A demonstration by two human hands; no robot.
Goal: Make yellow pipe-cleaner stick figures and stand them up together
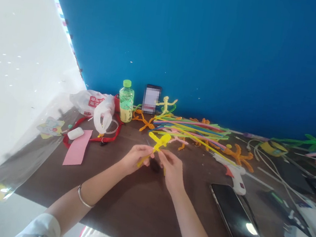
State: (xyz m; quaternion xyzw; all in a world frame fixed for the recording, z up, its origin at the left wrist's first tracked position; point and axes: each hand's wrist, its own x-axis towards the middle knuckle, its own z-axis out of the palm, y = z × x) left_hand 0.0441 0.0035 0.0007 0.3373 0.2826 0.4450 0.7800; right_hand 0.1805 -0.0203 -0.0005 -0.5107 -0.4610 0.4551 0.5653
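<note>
Both forearms are reaching over the table toward the green-capped bottle, wrists angling inward. Left hand is pinching the lower left of a yellow fuzzy figure between thumb and fingers; right hand is pinching its lower right, fingers curling. Both grips are sitting nearly closed, fingertips close together. Figure is being held in front of the bottle, a bit to its right. It's showing a twisted body, a thicker lump on top, a stub poking out upper left, strands running down by the fingers. Bottle label is carrying characters too small to read; white bag left of the bottle is showing red-block print, blurred.
</note>
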